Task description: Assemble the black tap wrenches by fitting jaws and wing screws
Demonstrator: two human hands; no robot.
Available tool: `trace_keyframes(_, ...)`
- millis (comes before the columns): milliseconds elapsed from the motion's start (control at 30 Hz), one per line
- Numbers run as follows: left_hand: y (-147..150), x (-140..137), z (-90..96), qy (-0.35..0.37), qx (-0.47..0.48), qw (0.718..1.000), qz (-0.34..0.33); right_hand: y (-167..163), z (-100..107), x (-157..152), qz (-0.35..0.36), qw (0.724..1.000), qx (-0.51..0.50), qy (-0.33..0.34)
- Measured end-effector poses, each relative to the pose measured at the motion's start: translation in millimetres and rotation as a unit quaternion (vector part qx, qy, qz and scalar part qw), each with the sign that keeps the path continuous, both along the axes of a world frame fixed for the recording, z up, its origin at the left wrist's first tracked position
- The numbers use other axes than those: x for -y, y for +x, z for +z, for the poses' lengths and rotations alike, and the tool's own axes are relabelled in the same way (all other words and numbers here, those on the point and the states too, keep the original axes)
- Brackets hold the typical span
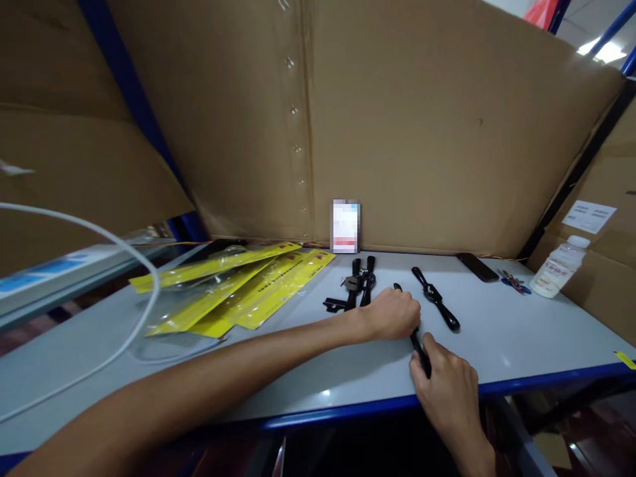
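A black spokeshave (421, 352) lies slantwise between my two hands above the front part of the table. My left hand (395, 313) is closed round its upper part and covers its middle. Lower down, my right hand (447, 381) grips the near handle between thumb and fingers. To the right rests another black spokeshave (436, 299), apart from both hands. Just beyond my left wrist are more black spokeshaves (354, 283), close together, with a small flat black part (335, 305) at their left.
Yellow-backed clear packages (283, 288) are heaped on the left of the grey table (501, 344). A lit phone (346, 226) leans on the cardboard wall (422, 132). A dark phone (477, 267), small metal tools (514, 281) and a bottle (559, 266) are at right. A white cable (156, 285) loops at left.
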State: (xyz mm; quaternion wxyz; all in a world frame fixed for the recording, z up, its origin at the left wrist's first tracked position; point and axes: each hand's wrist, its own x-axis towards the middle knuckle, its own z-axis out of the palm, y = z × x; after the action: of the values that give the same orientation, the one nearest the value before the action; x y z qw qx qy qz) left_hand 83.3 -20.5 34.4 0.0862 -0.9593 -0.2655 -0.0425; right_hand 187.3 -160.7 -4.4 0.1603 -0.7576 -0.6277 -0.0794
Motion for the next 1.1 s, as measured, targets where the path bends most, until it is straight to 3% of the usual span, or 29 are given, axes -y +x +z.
trace_keyframes(100, 2, 5, -4.2, -0.022, 0.053, 0.998, 0.026, -4, -1, 0, -0.008, 1.0, -0.007, 0.006)
trace_keyframes(233, -6, 0, -12.6, 0.007, 0.076, 0.994, -0.072, -3, -2, 1, -0.011, 1.0, -0.015, 0.01)
trace_keyframes(333, -13, -5, -18.2, 0.009, 0.098, 0.99, -0.101, -1, -3, 1, -0.013, 1.0, -0.015, 0.015)
trace_keyframes(700, -17, -10, -22.1, -0.009, 0.125, 0.983, -0.131, 2, -10, 0, -0.003, 0.999, -0.015, 0.035)
trace_keyframes(967, -16, -7, -19.2, -0.026, 0.139, 0.988, -0.067, 2, -11, 0, -0.012, 0.999, 0.003, 0.041)
trace_keyframes(1100, -17, -6, -20.0, -0.006, 0.136, 0.982, -0.127, 3, -11, 0, -0.007, 0.999, 0.005, 0.046)
